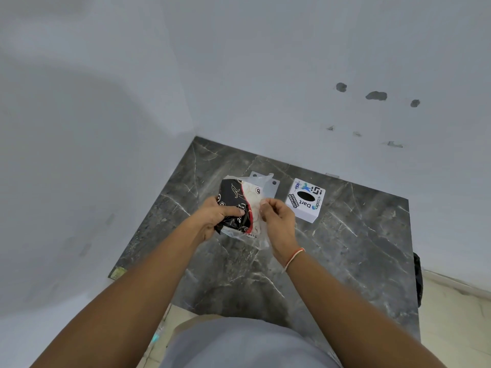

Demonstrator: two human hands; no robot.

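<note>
While left hand (212, 217) grips black tissue pack (233, 199), right hand (279, 217) pinches its clear wrap (257, 208); white "Dart" box (305, 201) centre-right, dark marble counter (345, 248).

One tissue pack (235, 199), one white box (305, 215), one white panel (271, 191)

The packet (233, 203) hides the fingers of the left hand (212, 217) — only the thumb shows across its front — and covers the near part of the flat white plate (272, 185) behind it. A black thing (418, 277) at the right edge of the table (358, 261) sits mostly hidden under the top, too little showing to identify. The left forearm (127, 301) and right forearm (345, 314) run off the bottom edge.
</note>
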